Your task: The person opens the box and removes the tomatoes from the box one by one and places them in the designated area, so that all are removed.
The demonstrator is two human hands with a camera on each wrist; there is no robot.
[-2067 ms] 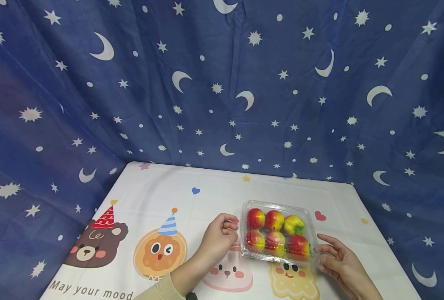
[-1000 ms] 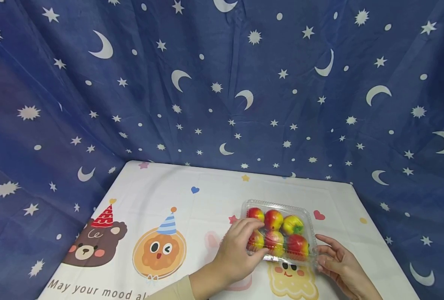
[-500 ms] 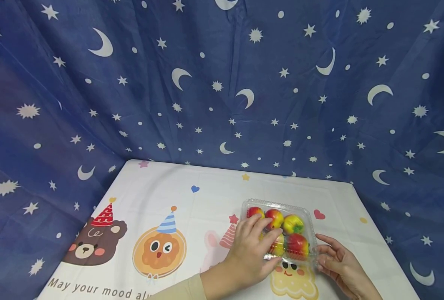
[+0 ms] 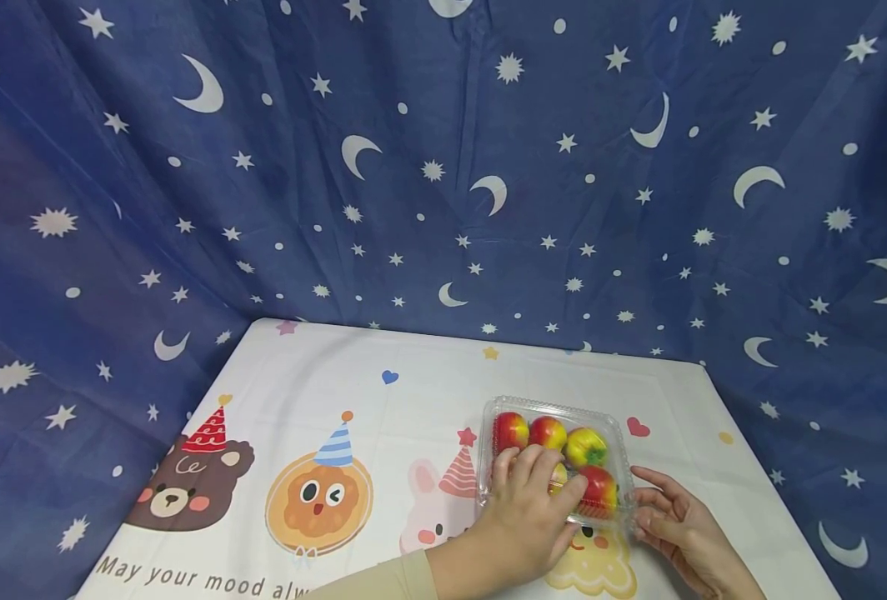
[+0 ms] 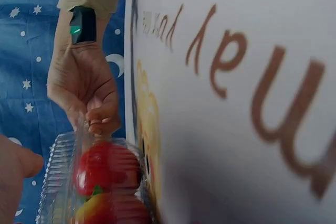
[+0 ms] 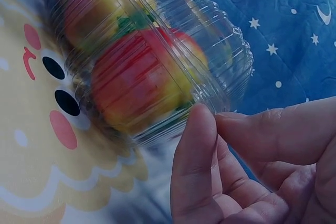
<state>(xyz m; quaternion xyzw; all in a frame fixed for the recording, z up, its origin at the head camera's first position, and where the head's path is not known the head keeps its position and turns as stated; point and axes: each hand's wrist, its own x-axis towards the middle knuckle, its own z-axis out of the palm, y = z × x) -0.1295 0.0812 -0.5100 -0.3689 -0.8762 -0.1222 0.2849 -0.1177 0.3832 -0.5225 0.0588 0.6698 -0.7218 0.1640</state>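
Note:
A clear plastic clamshell box [image 4: 618,433] lies on the table with several red-and-yellow apples [image 4: 588,448] inside, seen through the plastic. My left hand [image 4: 529,512] rests over the box's front left part, fingers spread and slightly bent, covering some fruit. Its palm side is hidden. At the box's right front corner my right hand [image 4: 679,529] pinches the rim between thumb and index finger, as the right wrist view shows. In that view a red apple [image 6: 139,80] sits close behind the ribbed plastic. Whether the lid is latched cannot be seen.
A white tablecloth [image 4: 338,358] printed with cartoon animals and hearts covers the table. Blue curtains [image 4: 413,192] with stars and moons rise behind and at both sides.
My left hand has come from beside the box's left side onto it, then shifted right along its front. The right hand has stayed at the right corner; the box has barely moved.

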